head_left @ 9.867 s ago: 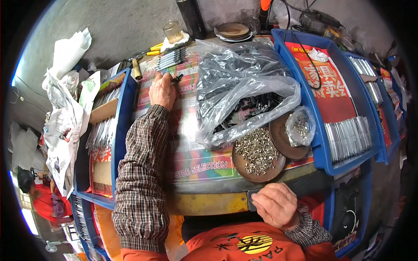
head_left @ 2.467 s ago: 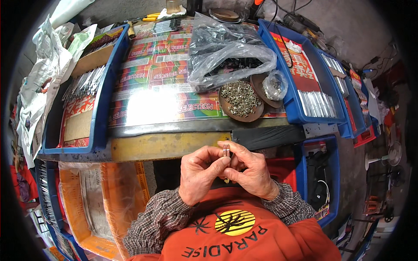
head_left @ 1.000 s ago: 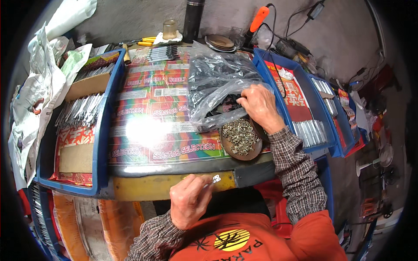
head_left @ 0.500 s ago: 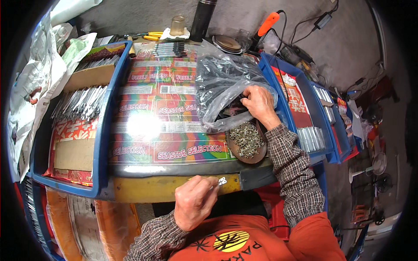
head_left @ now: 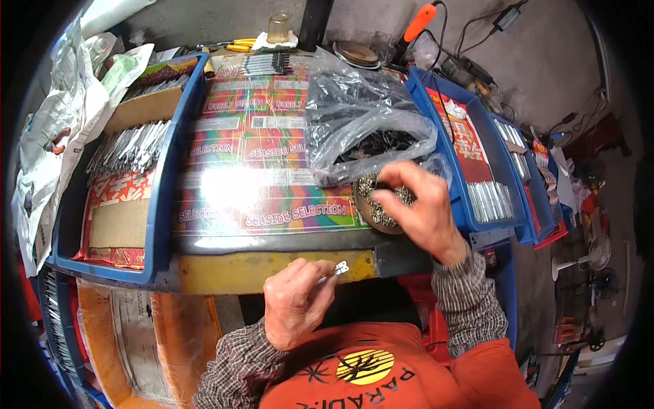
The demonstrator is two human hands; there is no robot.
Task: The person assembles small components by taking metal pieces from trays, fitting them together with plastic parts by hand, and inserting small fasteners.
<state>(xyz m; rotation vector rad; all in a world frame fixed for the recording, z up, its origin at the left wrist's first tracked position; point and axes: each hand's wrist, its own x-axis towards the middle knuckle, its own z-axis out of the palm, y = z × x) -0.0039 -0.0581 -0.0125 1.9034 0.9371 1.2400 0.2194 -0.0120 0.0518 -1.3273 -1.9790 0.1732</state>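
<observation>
At two o'clock from the left hand (head_left: 298, 303), pinching a metal strip (head_left: 341, 268), the right hand (head_left: 427, 213), thumb and finger apart, nothing visibly held, should pick metal bits (head_left: 368, 185) singly from the dish (head_left: 387, 230) beneath.

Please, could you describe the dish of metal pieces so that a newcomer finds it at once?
Start from the table with the colourful top. Near its front edge, at the mouth of the clear bag, a round brown dish is partly hidden by the right hand. Unlike the bag, with its dark pieces, this dish holds many small, shiny metal pieces.
</observation>
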